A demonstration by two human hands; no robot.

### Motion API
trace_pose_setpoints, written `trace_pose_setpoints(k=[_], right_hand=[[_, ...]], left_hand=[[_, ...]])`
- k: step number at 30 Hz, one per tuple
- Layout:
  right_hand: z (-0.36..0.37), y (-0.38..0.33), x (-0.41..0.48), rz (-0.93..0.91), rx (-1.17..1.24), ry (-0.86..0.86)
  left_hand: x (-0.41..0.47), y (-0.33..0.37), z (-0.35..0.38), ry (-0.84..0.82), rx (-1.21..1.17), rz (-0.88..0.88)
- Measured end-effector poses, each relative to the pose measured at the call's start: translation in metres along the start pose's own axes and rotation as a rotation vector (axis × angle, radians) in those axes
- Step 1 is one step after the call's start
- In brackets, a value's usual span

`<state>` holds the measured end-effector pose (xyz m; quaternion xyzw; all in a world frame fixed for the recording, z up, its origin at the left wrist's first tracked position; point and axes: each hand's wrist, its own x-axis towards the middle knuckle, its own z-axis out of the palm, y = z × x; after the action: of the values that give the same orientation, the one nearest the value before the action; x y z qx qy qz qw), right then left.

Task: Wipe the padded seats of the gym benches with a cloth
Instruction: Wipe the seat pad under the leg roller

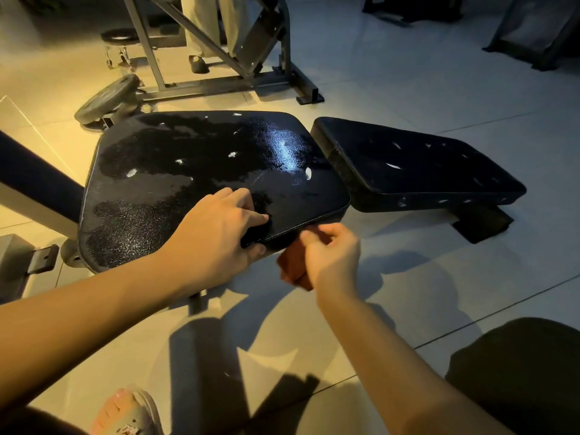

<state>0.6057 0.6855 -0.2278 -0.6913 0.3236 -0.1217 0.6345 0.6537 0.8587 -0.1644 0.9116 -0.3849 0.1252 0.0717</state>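
Note:
A large black padded bench seat fills the middle of the view, its surface patchy with wet and dull areas and small white tears. My left hand grips its near right corner, fingers on top and thumb under the edge. Just right of that corner, below the seat's front edge, my right hand is shut on an orange-brown cloth. A second, smaller black padded seat lies to the right, close to the first.
A grey metal machine frame stands behind the seats, with another person's legs in it. A weight plate lies at the back left. A black roller pad sits left. My sandalled foot is on the tiled floor.

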Motion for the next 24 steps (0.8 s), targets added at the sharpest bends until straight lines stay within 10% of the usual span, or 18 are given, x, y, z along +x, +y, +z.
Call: trace_pose_setpoints(k=[19,24], right_hand=[[-0.029,-0.013,0.034,0.092,0.037,0.136],[-0.007,-0.005,-0.003,-0.022,-0.016,-0.052]], left_hand=[[0.005,0.000,-0.002,-0.024,-0.024,-0.005],[0.002,0.000,-0.003,-0.026,-0.030,0.006]])
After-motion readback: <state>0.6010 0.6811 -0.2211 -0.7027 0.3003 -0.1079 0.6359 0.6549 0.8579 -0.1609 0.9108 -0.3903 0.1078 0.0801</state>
